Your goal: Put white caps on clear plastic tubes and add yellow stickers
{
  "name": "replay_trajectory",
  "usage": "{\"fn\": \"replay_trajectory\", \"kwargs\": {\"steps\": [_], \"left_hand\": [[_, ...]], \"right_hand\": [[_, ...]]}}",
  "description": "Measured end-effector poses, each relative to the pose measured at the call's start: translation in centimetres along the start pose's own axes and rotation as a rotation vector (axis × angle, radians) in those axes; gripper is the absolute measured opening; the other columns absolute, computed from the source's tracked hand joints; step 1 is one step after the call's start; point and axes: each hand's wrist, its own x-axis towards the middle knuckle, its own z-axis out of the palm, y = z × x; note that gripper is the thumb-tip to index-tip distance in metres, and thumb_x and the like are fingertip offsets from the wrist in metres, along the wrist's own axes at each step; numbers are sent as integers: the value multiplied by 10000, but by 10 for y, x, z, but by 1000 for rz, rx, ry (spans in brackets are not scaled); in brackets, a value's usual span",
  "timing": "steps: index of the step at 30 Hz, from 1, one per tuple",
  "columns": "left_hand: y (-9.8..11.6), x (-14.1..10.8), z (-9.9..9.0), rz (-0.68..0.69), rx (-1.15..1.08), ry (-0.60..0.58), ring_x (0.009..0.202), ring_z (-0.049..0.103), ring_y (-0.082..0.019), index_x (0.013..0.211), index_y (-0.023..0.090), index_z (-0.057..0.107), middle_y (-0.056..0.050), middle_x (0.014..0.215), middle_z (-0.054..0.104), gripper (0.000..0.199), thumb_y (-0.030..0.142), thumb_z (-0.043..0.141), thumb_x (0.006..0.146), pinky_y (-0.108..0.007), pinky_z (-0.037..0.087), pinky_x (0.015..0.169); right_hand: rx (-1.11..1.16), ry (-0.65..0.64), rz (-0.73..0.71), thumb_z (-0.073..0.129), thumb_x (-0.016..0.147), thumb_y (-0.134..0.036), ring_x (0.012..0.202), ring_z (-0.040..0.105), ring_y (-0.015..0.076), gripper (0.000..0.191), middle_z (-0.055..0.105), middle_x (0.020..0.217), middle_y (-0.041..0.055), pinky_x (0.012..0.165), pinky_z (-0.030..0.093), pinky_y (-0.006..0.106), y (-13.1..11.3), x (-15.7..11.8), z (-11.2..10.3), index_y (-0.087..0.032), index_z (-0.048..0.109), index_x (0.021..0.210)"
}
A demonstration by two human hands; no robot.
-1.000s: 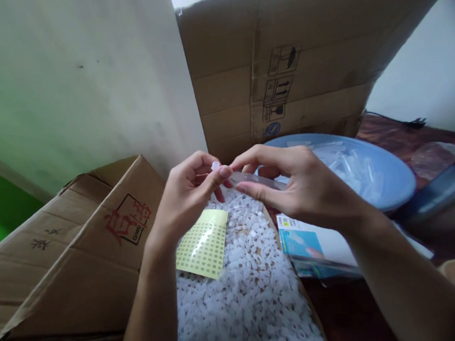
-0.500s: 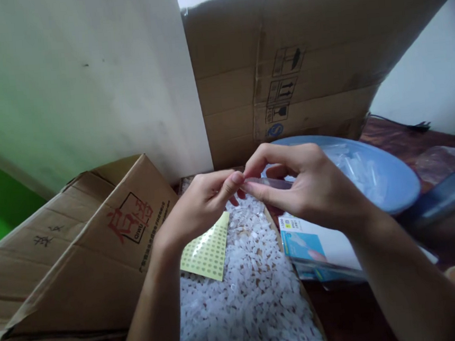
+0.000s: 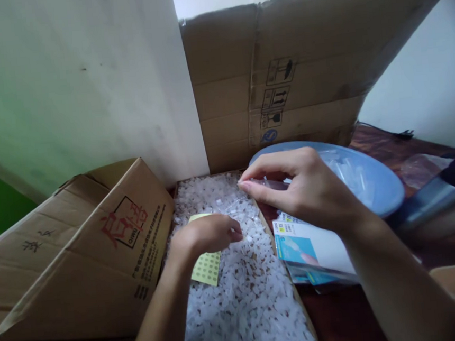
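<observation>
My right hand (image 3: pixel 304 187) pinches a small clear plastic tube (image 3: pixel 270 184) between thumb and fingers, above the right edge of a shallow box full of small white translucent pieces (image 3: pixel 254 290). Lower and to the left, my left hand (image 3: pixel 213 233) is over those pieces with its fingers curled down; whatever its fingertips hold is too small to make out. Partly under my left hand lies a yellow sheet of small round stickers (image 3: pixel 207 269). A few clear tubes (image 3: pixel 234 207) rest on the white pieces just beyond it.
A blue basin (image 3: pixel 390 183) with clear tubes stands behind my right hand. Printed plastic packets (image 3: pixel 298 246) lie beside the shallow box. An open cardboard carton (image 3: pixel 87 257) is at the left, and a large cardboard sheet (image 3: pixel 224 91) stands at the back.
My left hand has parted from my right hand and moved down and left to the white pieces. My right hand still holds the tube at nearly the same place. The view has shifted slightly.
</observation>
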Motion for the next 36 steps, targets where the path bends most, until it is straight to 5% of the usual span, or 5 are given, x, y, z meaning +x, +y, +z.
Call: {"fn": "replay_trajectory", "kwargs": {"steps": [12, 18, 25, 31, 36], "left_hand": [[21, 28, 26, -206, 149, -39, 1033, 730, -328, 1136, 159, 746, -156, 1163, 759, 407, 379, 792, 797, -327, 552, 773], [30, 27, 29, -147, 192, -7, 1035, 735, -314, 1151, 151, 737, -156, 1154, 760, 383, 264, 770, 786, -324, 566, 830], [28, 32, 37, -98, 155, 36, 1001, 727, -333, 1128, 131, 743, -185, 1134, 753, 366, 228, 761, 775, -357, 560, 800], [13, 32, 32, 3, 96, 98, 945, 703, -257, 1107, 210, 743, -85, 1062, 752, 405, 254, 844, 718, -282, 502, 715], [-5, 25, 20, 55, 17, 181, 805, 659, -189, 1088, 229, 730, -35, 940, 729, 270, 258, 757, 822, -251, 430, 640]], "right_hand": [[-43, 168, -100, 722, 864, -205, 560, 529, 92, 96, 659, 679, -27, 486, 361, 249, -9, -5, -8, -194, 704, 770], [-25, 204, -110, 708, 856, -208, 539, 527, 94, 119, 626, 636, -29, 478, 359, 253, -7, -5, -11, -195, 687, 740], [82, 239, 61, 716, 856, -265, 484, 488, 124, 173, 586, 595, -2, 420, 311, 277, -11, -8, -14, -229, 661, 697], [190, 254, 106, 701, 870, -251, 439, 444, 116, 174, 522, 549, -21, 408, 286, 278, -7, -7, -15, -225, 649, 705], [254, 244, 104, 708, 882, -257, 494, 442, 96, 115, 547, 636, -21, 449, 313, 264, -2, -5, -16, -197, 683, 787]]}}
